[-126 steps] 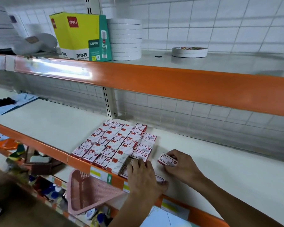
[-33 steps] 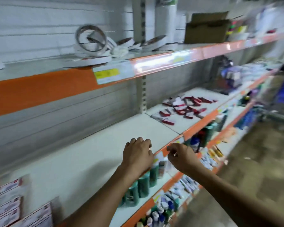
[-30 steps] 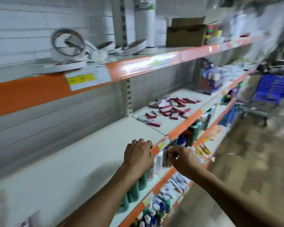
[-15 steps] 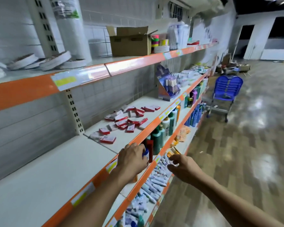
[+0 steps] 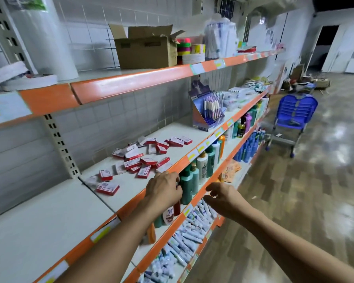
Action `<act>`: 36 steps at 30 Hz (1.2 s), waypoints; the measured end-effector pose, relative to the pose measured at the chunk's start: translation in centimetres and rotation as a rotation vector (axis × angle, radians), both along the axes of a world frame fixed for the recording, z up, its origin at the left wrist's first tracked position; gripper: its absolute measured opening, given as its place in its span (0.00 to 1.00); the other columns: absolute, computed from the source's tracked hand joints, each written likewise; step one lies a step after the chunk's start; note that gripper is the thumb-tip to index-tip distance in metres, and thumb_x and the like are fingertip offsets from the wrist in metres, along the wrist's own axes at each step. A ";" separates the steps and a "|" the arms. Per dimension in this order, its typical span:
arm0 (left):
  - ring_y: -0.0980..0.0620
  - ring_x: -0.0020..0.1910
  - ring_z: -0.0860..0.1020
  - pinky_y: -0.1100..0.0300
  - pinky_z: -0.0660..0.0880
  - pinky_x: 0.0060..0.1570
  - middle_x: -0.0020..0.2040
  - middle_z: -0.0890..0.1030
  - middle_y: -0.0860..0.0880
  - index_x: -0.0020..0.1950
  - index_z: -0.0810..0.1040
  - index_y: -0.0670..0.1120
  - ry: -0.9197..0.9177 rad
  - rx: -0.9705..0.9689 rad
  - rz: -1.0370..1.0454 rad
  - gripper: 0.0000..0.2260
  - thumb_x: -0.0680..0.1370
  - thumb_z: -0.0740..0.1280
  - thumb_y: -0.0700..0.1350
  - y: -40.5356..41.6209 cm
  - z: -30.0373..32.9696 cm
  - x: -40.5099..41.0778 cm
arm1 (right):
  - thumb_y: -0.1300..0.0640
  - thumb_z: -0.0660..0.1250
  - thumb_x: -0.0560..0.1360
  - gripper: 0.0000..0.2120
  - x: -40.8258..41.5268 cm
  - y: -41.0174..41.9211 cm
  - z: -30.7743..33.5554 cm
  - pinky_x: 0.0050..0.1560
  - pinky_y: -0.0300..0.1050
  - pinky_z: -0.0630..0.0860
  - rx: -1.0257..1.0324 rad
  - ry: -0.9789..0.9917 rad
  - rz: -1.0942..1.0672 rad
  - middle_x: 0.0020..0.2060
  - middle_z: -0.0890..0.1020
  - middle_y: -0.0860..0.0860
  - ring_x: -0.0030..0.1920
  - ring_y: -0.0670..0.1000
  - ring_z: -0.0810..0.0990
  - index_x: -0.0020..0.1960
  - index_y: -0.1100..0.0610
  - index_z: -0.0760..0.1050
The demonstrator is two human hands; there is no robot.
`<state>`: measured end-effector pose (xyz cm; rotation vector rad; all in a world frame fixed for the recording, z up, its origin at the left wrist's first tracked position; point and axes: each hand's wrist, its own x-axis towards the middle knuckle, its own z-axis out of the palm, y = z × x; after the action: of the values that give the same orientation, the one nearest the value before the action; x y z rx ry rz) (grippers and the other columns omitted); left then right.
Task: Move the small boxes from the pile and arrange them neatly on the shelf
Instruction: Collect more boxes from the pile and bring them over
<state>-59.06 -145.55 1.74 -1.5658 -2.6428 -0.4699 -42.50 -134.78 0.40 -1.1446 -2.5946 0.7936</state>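
Note:
A loose pile of small red and white boxes [image 5: 143, 158] lies scattered on the white middle shelf [image 5: 49, 217], past the upright post. One box [image 5: 107, 188] lies apart at the near end of the pile. My left hand [image 5: 164, 188] hovers at the shelf's orange front edge [image 5: 194, 156], just short of the pile, fingers loosely curled and holding nothing. My right hand [image 5: 221, 196] hangs in the air out in front of the shelves, fingers loosely bent and empty. The neat rows of boxes are out of view to the left.
An open cardboard box [image 5: 145, 50] and tape rolls [image 5: 184, 48] stand on the top shelf. A pen display [image 5: 208, 111] sits beyond the pile. Bottles [image 5: 200, 166] and tubes [image 5: 184, 240] fill the lower shelves. A blue chair [image 5: 292, 117] stands in the aisle.
My view has swung right, from the neat rows of boxes to the scattered pile. Both hands have left the rows empty and travelled along the shelf edge toward the pile.

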 end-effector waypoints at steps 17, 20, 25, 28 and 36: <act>0.45 0.60 0.75 0.52 0.73 0.58 0.58 0.79 0.48 0.61 0.75 0.50 0.036 0.024 0.050 0.15 0.75 0.63 0.50 18.7 -2.2 -12.1 | 0.52 0.65 0.77 0.17 -11.1 17.2 0.3 0.54 0.46 0.78 -0.001 0.035 0.012 0.56 0.82 0.53 0.54 0.54 0.81 0.65 0.55 0.75; 0.44 0.59 0.75 0.53 0.71 0.59 0.56 0.79 0.47 0.60 0.75 0.49 0.053 0.025 0.062 0.15 0.74 0.64 0.49 21.2 -2.6 -14.5 | 0.52 0.65 0.76 0.18 -13.6 20.6 0.3 0.49 0.42 0.76 0.015 0.031 0.020 0.55 0.83 0.52 0.52 0.53 0.81 0.65 0.55 0.75; 0.44 0.60 0.73 0.53 0.71 0.60 0.60 0.77 0.47 0.66 0.73 0.50 0.027 -0.025 0.110 0.20 0.73 0.65 0.44 23.2 -3.3 -17.4 | 0.53 0.66 0.76 0.16 -17.4 24.5 -0.5 0.46 0.39 0.74 0.015 0.039 0.068 0.52 0.83 0.51 0.51 0.52 0.81 0.63 0.55 0.76; 0.45 0.61 0.72 0.54 0.71 0.60 0.61 0.76 0.48 0.68 0.71 0.51 0.036 -0.038 0.142 0.23 0.73 0.66 0.43 24.0 -3.9 -18.8 | 0.53 0.67 0.75 0.17 -20.0 26.6 -1.2 0.51 0.44 0.77 0.001 0.026 0.113 0.52 0.83 0.51 0.52 0.53 0.81 0.63 0.56 0.76; 0.50 0.66 0.65 0.53 0.67 0.63 0.68 0.68 0.56 0.71 0.69 0.57 0.090 -0.095 0.195 0.27 0.73 0.69 0.47 25.9 -5.3 -19.2 | 0.41 0.66 0.76 0.21 -27.0 31.9 -4.0 0.48 0.46 0.72 0.011 0.025 0.223 0.47 0.82 0.59 0.51 0.60 0.79 0.51 0.61 0.78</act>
<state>-78.21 -119.61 -3.53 -1.2980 -2.7478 -0.2610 -69.49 -102.93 -3.59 -0.8461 -2.7346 0.8296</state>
